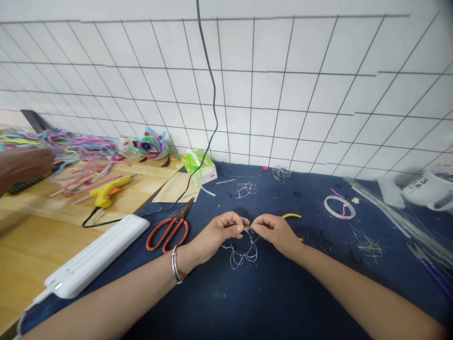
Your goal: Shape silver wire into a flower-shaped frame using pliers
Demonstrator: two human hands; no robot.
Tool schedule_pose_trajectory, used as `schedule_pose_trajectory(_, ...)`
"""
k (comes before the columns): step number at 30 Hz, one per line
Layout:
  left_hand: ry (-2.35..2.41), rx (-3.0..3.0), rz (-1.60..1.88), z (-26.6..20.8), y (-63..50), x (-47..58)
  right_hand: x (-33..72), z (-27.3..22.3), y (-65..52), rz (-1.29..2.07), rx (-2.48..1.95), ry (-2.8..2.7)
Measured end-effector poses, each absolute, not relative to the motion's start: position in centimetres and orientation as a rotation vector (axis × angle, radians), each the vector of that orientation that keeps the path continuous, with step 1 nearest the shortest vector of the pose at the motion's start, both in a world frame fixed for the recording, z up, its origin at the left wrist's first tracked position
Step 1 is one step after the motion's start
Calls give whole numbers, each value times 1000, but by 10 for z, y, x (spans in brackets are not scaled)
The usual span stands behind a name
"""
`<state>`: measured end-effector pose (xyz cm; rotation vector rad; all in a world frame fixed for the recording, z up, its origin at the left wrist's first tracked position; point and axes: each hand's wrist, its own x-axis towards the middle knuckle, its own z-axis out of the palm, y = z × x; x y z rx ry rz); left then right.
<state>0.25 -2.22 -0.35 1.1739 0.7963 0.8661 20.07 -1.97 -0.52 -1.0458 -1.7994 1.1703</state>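
My left hand (224, 232) pinches the upper left of a wire flower frame (243, 256), a ring of silvery wire loops with small pinkish bindings. At its upper right, my right hand (275, 233) has thumb and forefinger pressed together on the same wire. The fingertips of both hands nearly meet, and they hide the wire between them. The lower loops hang free above the dark blue cloth. Yellow-handled pliers (292, 216) lie partly hidden behind my right hand. Left of my left hand rest scissors with orange handles (167, 234).
A white power strip (97, 255) and a yellow glue gun (108, 191) lie left. Wire bundles (282, 174), a coil (339, 208) and cut wire pieces (370, 245) lie on the cloth. A mug (430, 189) stands right. Another person's hand (26, 165) reaches in at left. A black cable hangs down.
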Motion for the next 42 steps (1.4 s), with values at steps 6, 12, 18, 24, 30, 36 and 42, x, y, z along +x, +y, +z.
schedule_pose_trajectory(6,775,1103,843,-3,-22,2,199,-5,-21,1176,-1041,-1784)
schedule_pose_trajectory(12,694,1029,876,-5,-22,2,198,-8,-19,1236,-1092,-1663)
schedule_pose_trajectory(18,646,1017,899,-5,-22,1,198,-8,-19,1307,-1146,-1702)
schedule_pose_trajectory(24,655,1058,886,-4,-23,2,197,-9,-21,1337,-1083,-1627)
schedule_pose_trajectory(30,709,1117,863,-6,-23,2,196,-9,-22,1380,-1065,-1555)
schedule_pose_trajectory(36,726,1102,884,-7,-22,0,197,-10,-21,1353,-1082,-1557)
schedule_pose_trajectory(42,770,1124,938,-8,-22,0,195,-10,-20,1356,-1099,-1581)
